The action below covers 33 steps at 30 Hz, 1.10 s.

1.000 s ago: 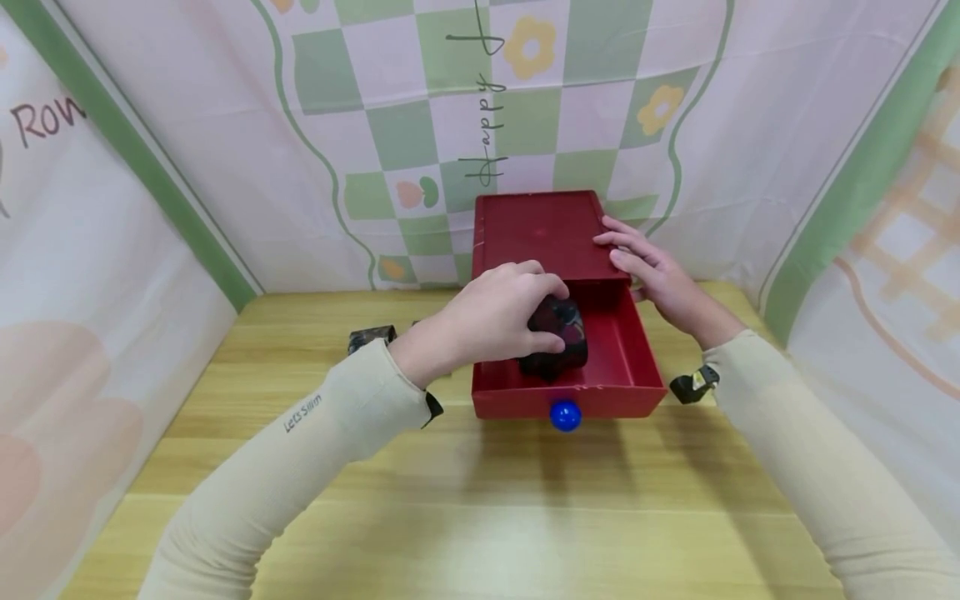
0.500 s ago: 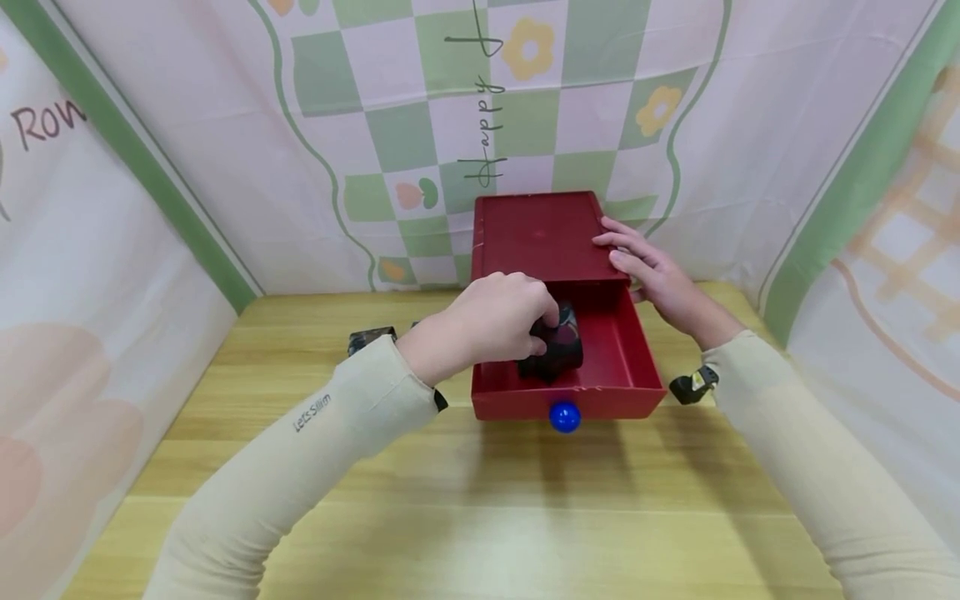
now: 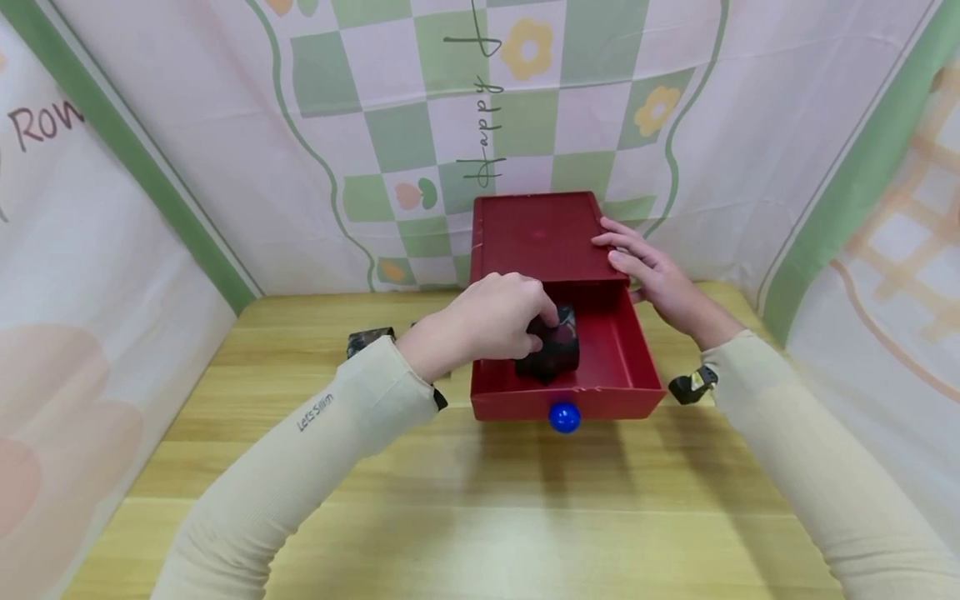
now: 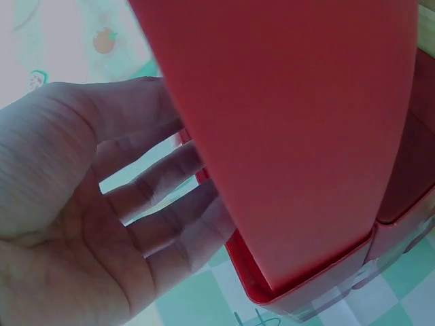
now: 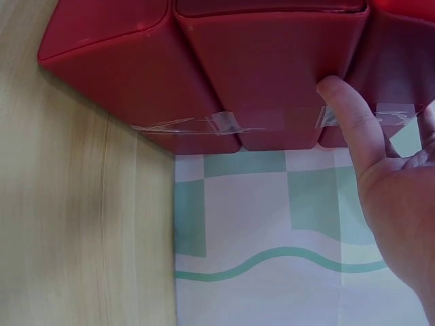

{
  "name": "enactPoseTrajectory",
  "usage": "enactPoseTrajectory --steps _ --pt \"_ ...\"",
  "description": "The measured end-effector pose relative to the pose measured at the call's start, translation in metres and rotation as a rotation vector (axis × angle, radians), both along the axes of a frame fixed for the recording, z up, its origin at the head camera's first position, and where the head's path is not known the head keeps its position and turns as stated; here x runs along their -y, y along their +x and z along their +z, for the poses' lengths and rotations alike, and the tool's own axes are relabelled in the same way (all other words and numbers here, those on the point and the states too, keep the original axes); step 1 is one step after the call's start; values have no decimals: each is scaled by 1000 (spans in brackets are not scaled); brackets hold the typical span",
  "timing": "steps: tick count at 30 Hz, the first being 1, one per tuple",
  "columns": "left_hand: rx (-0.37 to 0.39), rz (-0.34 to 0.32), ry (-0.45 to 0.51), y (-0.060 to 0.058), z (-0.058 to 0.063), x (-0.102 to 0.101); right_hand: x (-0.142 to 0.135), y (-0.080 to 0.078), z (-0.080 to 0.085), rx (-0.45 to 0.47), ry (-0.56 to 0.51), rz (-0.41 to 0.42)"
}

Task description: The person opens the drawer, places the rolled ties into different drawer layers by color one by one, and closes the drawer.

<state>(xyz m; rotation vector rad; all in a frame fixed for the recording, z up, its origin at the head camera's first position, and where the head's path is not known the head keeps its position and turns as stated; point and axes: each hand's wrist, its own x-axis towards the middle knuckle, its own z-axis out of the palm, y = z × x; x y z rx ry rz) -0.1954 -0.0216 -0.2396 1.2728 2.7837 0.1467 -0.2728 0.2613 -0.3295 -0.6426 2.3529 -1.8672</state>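
A red drawer unit (image 3: pixel 536 237) stands against the back cloth, its top drawer (image 3: pixel 626 354) pulled out with a round blue knob (image 3: pixel 565 417) on the front. Inside the drawer, toward its left side, sits a dark, rounded object with a mottled print (image 3: pixel 558 350). My left hand (image 3: pixel 491 321) reaches over the drawer's left wall and holds this object between bent fingers and thumb. In the left wrist view the drawer wall (image 4: pixel 292 136) hides the fingertips and the object. My right hand (image 3: pixel 660 279) rests on the unit's right edge, its thumb (image 5: pixel 350 115) against the red side.
Another dark mottled object (image 3: pixel 370 340) lies on the wooden table (image 3: pixel 480 517) at left, partly behind my left sleeve. Printed cloth walls (image 3: pixel 390 108) enclose the back and sides. Clear tape (image 5: pixel 228 123) runs across the stacked red units in the right wrist view.
My left hand has lowered the dark mottled object a little within the drawer and shifted it slightly left, its fingers bending more. The right hand has stayed on the unit.
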Motion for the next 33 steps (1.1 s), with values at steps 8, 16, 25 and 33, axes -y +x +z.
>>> enactPoseTrajectory --steps 8,16,25,33 --pt "-57 -86 -61 3 -9 4 0 0 0 0 12 -8" --pt "-99 -120 -117 5 -13 5 -1 0 -1 6 16 -6" --pt "-74 -82 -95 7 -14 7 0 0 1 -1 17 -1" --pt "-55 -55 -60 6 -16 9 0 -2 0 -6 9 5"
